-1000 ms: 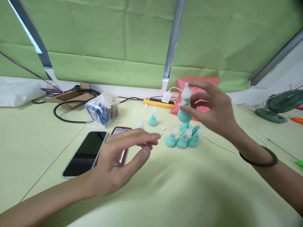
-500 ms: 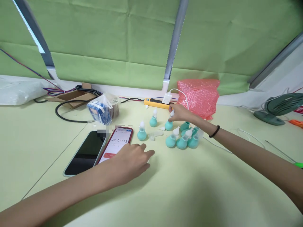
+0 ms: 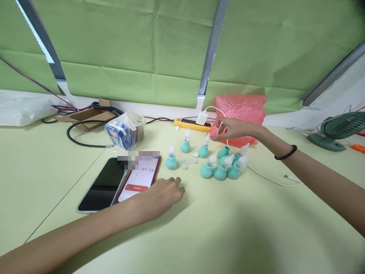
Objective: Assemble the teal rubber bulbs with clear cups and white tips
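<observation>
- Three teal squeeze bulbs (image 3: 203, 151) are standing apart from the rest on the table (image 3: 205, 232), each wearing a whitish tip.
- We're holding our right hand (image 3: 232, 128) just beside the rightmost of those, thumb and index finger spread, with a sliver of gap showing between fingertips and tip. We're also sporting a dark wristband (image 3: 286, 153) on that arm.
- Our left hand (image 3: 165, 190) is hanging out palm-down near the red-edged phone (image 3: 141, 177), fingers loosely curled; honestly we can't tell if anything's tucked underneath or if they're touching the table.
- That phone is showing a timer, partly pixelated, and a dark-screened phone (image 3: 101, 186) is lying to its left.
- More teal bulbs (image 3: 220, 173) are huddling on the right, several with translucent tips.
- Little clear pieces (image 3: 188, 161) are lying between them and the leftmost bulb.
- Behind all that, we're seeing a yellow power strip (image 3: 185, 124) and a pink bubble-wrap pouch (image 3: 242, 106); a green fan (image 3: 343, 127) is sitting far right.
</observation>
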`<state>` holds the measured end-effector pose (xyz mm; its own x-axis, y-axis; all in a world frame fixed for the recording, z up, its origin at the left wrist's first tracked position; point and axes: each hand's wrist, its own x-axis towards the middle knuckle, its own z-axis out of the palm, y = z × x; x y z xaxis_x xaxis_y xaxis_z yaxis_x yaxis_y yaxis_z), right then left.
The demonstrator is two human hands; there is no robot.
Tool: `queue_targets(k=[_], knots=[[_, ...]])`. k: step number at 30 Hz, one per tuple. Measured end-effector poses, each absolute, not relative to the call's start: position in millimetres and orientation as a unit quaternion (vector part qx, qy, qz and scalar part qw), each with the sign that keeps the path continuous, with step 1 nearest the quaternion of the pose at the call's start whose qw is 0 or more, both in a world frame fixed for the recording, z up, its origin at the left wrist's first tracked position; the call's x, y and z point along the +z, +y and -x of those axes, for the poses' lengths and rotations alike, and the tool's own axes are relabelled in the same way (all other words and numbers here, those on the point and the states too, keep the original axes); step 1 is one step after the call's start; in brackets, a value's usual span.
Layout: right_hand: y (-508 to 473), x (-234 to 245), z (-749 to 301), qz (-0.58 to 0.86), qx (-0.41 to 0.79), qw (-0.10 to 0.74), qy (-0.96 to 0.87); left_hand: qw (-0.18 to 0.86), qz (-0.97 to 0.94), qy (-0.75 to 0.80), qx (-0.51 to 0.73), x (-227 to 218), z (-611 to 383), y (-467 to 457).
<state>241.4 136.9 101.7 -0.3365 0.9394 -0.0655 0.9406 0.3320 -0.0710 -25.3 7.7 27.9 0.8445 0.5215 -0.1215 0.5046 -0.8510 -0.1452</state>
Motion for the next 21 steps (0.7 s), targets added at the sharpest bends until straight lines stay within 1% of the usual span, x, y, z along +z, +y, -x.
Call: queue_targets(k=[3,8,13,17,21], knots=[[139.8,100.4,-256.4,-0.568,-0.061,0.05,0.819,0.055,0.96,-0.265,0.07,25.9,27.3,9.0],[143.4,84.6,-266.9,-0.529,-0.089,0.127,0.834,0.055,0.96,-0.27,0.045,21.0,29.8,15.2],[149.0,73.8,-261.8,-0.507,-0.084,0.162,0.842,0.032,0.96,-0.278,0.024,21.1,29.2,23.9],[141.7,89.5,-258.8,-0.518,-0.029,0.139,0.843,0.026,0.955,-0.295,-0.004,25.3,26.0,27.7],[112.6,130.1,-261.9,-0.548,0.074,0.048,0.832,0.045,0.948,-0.314,-0.016,20.9,23.6,33.2]])
